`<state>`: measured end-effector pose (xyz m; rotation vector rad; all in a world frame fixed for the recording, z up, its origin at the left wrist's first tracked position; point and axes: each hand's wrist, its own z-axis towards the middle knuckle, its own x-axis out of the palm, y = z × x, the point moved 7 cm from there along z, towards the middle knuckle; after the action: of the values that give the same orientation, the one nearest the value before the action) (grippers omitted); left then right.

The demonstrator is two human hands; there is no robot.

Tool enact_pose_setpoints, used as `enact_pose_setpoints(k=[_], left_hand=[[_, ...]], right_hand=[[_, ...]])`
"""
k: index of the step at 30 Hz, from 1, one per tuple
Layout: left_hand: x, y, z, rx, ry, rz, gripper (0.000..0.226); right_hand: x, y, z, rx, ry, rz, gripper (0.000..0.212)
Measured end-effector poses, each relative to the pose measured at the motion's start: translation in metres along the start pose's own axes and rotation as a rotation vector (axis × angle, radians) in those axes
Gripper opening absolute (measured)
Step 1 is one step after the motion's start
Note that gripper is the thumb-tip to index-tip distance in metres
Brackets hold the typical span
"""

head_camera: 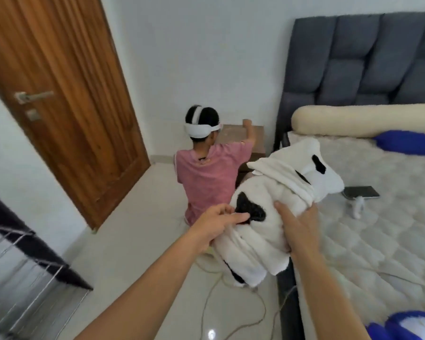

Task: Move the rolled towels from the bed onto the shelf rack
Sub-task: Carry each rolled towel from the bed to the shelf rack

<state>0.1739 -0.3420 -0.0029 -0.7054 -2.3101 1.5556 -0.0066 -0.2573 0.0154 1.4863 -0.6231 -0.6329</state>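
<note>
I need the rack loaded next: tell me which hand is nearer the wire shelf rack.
Left. The left hand grips the white-and-black rolled towel's rack-side edge; the right hand holds its bed side, farther from the wire shelf rack.

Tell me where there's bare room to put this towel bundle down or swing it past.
Free: the quilted mattress right of the right hand, below the phone. Also the floor between the door and the wire rack. Crowded: a seated person straight ahead, cables on the floor by the bed edge.
</note>
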Motion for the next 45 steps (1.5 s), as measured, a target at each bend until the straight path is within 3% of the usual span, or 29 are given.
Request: enact_pose_setpoints(k=[8, 13, 20, 24, 27, 34, 37, 45], left_hand=[[-0.268, 0.053, -0.139, 0.107, -0.484, -0.277, 0.018], [-0.404, 0.098, -0.253, 0.249, -0.759, -0.485, 0.016], [-0.516, 0.186, -0.394, 0.453, -1.214, -0.831, 0.017], [-0.567, 0.223, -0.444, 0.554, -1.373, -0.974, 0.032], [-0.597, 0.239, -0.462, 0.558, -1.468, -1.009, 0.027], [-0.672, 0.238, -0.488, 0.548, -1.579, -0.953, 0.024], [-0.706, 0.234, -0.492, 0.561, -1.587, -0.915, 0.035], [-0.787, 0.225, -0.502, 0.503, -1.549, -0.843, 0.028]], right_hand=[[0.283, 0.045, -0.141, -0.216, 0.572, -0.146, 0.095], [0.430, 0.084, -0.265, -0.410, 0.930, -0.118, 0.083], [0.580, 0.104, -0.452, -0.645, 1.450, -0.071, 0.090], [0.651, 0.100, -0.541, -0.813, 1.646, -0.082, 0.094], [0.699, 0.087, -0.587, -0.843, 1.800, -0.114, 0.092], [0.809, 0.094, -0.648, -0.815, 1.903, -0.147, 0.090], [0.845, 0.102, -0.665, -0.844, 1.891, -0.185, 0.090], [0.915, 0.113, -0.692, -0.795, 1.795, -0.342, 0.087]])
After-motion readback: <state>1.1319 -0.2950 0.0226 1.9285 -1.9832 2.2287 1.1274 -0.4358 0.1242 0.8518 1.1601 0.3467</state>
